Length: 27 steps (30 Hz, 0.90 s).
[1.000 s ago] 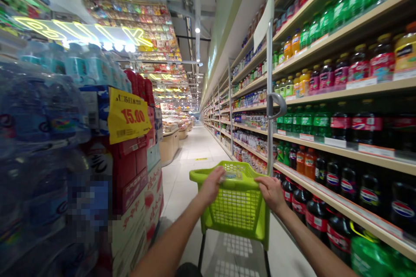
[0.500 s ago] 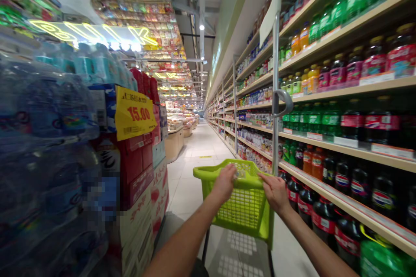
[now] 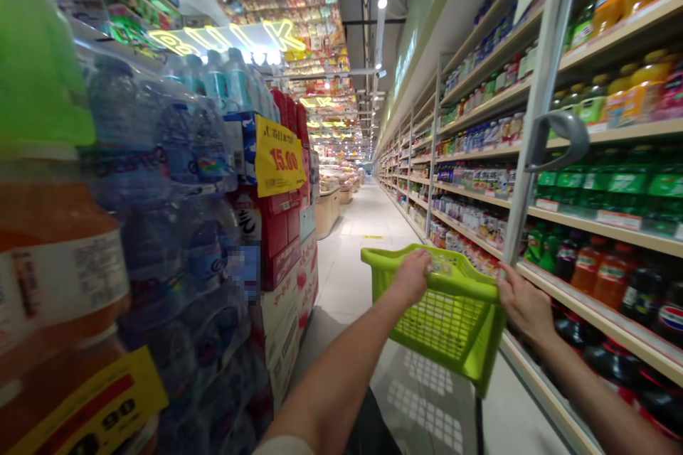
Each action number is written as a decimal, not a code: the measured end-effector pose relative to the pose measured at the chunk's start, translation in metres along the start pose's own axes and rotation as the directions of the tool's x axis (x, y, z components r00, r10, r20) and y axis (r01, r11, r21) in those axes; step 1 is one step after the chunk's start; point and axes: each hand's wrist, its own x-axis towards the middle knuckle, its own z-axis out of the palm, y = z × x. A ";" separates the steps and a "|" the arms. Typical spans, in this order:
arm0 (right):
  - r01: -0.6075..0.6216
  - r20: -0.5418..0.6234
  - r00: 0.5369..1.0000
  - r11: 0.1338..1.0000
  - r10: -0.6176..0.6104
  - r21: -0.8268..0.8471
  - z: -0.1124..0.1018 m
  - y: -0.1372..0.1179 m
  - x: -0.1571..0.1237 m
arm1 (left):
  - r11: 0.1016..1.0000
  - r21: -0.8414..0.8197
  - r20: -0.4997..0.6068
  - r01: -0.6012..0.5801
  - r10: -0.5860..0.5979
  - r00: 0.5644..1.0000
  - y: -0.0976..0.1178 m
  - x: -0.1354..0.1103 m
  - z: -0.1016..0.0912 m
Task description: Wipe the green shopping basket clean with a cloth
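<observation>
A lime-green plastic shopping cart basket (image 3: 451, 320) is straight in front of me in a supermarket aisle. My left hand (image 3: 412, 276) is closed over the near rim of the basket at its left side. My right hand (image 3: 523, 306) grips the same rim at the right corner. The basket looks empty through its mesh wall. Both forearms reach in from the bottom of the view.
Stacked shrink-wrapped water bottles (image 3: 176, 178) and red cartons (image 3: 280, 234) with a yellow 15.00 price sign (image 3: 279, 156) crowd my left. Long shelves of soda bottles (image 3: 602, 185) run along the right, with a metal upright post (image 3: 538, 114) close by. The tiled aisle floor (image 3: 363, 227) runs ahead.
The view has swung left and forward; the cart and both hands now sit further right in the frame, closer to the soda shelves. Both hands kept their grip on the rim.
</observation>
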 end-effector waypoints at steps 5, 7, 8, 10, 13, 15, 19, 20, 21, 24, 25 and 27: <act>-0.001 0.015 1.000 0.992 0.000 0.126 0.003 0.001 0.001 | 0.932 0.003 0.149 -0.362 0.358 0.922 0.062 0.014 0.043; 0.000 0.014 1.000 0.978 -0.003 0.206 0.000 -0.001 -0.002 | 0.947 0.005 0.120 -0.321 0.319 0.940 0.048 0.006 0.032; -0.004 0.012 1.000 0.971 0.001 0.240 -0.002 -0.002 -0.003 | 0.972 -0.002 0.077 -0.234 0.234 0.969 0.034 0.001 0.022; -0.016 0.011 1.000 0.958 0.014 0.286 -0.005 -0.006 -0.006 | 1.000 -0.025 -0.040 0.010 -0.011 0.999 0.000 -0.003 -0.002; -0.045 -0.007 0.999 0.947 0.050 0.319 -0.006 -0.014 -0.010 | 0.998 -0.028 -0.082 0.055 -0.057 0.995 -0.020 0.001 -0.016; -0.077 -0.024 0.996 0.936 0.091 0.345 -0.007 -0.018 -0.013 | 0.999 -0.038 -0.058 -0.003 0.000 0.998 -0.001 0.007 -0.001; -0.160 -0.041 0.980 0.893 0.195 0.421 -0.012 -0.014 -0.015 | 0.948 -0.040 0.055 -0.315 0.317 0.947 0.060 0.015 0.043; -0.169 -0.047 0.976 0.882 0.210 0.440 -0.015 -0.011 -0.014 | 0.929 -0.028 0.074 -0.370 0.371 0.926 0.065 0.014 0.047; -0.172 -0.054 0.974 0.872 0.221 0.458 -0.017 -0.009 -0.014 | 0.916 -0.012 0.089 -0.401 0.400 0.912 0.065 0.012 0.046; -0.181 -0.067 0.966 0.842 0.248 0.509 -0.025 -0.004 -0.012 | 0.950 0.038 0.076 -0.311 0.307 0.949 0.038 0.003 0.024; -0.198 -0.067 0.960 0.831 0.270 0.519 -0.026 -0.004 -0.011 | 0.967 0.053 0.057 -0.249 0.246 0.968 0.028 0.002 0.016; -0.241 -0.061 0.944 0.805 0.324 0.542 -0.027 -0.006 -0.011 | 0.983 0.071 0.032 -0.169 0.167 0.985 0.023 0.004 0.010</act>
